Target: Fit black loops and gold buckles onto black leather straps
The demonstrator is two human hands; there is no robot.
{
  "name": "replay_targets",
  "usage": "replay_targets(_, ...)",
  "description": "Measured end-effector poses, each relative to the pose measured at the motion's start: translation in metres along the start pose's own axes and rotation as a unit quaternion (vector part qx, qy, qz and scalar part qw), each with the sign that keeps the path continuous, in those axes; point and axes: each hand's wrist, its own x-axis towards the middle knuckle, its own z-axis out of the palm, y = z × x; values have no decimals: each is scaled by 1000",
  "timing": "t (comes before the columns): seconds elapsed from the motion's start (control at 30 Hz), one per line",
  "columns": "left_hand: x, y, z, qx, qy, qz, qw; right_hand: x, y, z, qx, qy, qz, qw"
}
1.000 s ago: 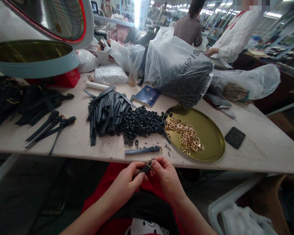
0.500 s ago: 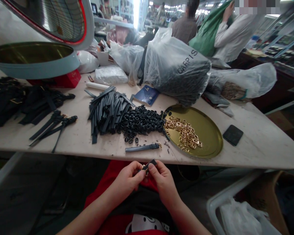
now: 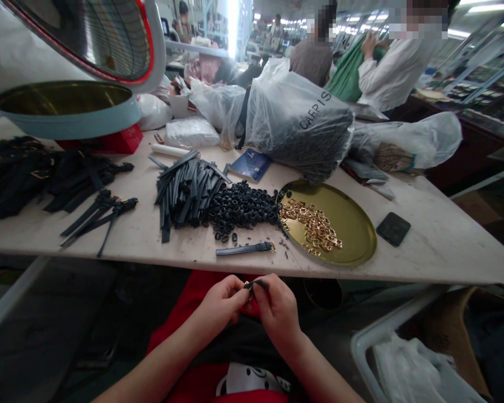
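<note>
Fingertips of the left hand (image 3: 220, 305) and right hand (image 3: 277, 308) pinch a short black strap (image 3: 256, 284) with a gold buckle, low over the lap, just below the table (image 3: 437, 246) edge. Within reach lie a finished strap (image 3: 244, 249), black loops (image 3: 241, 208), cut strips (image 3: 185, 190) and a brass tray (image 3: 353, 224) of buckles; a busy workshop lies beyond.

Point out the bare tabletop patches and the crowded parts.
Bare: right of the round gold tray, around the flat black pad; also between the loose black straps and the stacked black strips. Crowded: the back, with plastic bags, and the black rubber loops.
</note>
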Motion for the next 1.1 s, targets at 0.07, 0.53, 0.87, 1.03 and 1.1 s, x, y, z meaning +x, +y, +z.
replay_targets(0.07,0,-3,-1,29,12,21,999,0,1,-2,-8,-23,-36,999)
replay_targets(0.53,38,-8,-14,66,-6,23,998,25,13,3,285,-108,207,930)
replay_targets(0.87,58,-5,-19,96,-14,33,995,144,72,-71,-191,26,41,980)
replay_targets(1.03,59,-5,-19,77,6,28,997,160,73,-51,-411,-53,68,907)
replay_targets(1.1,56,-4,-20,71,10,24,997,157,75,-42,-431,-56,82,897)
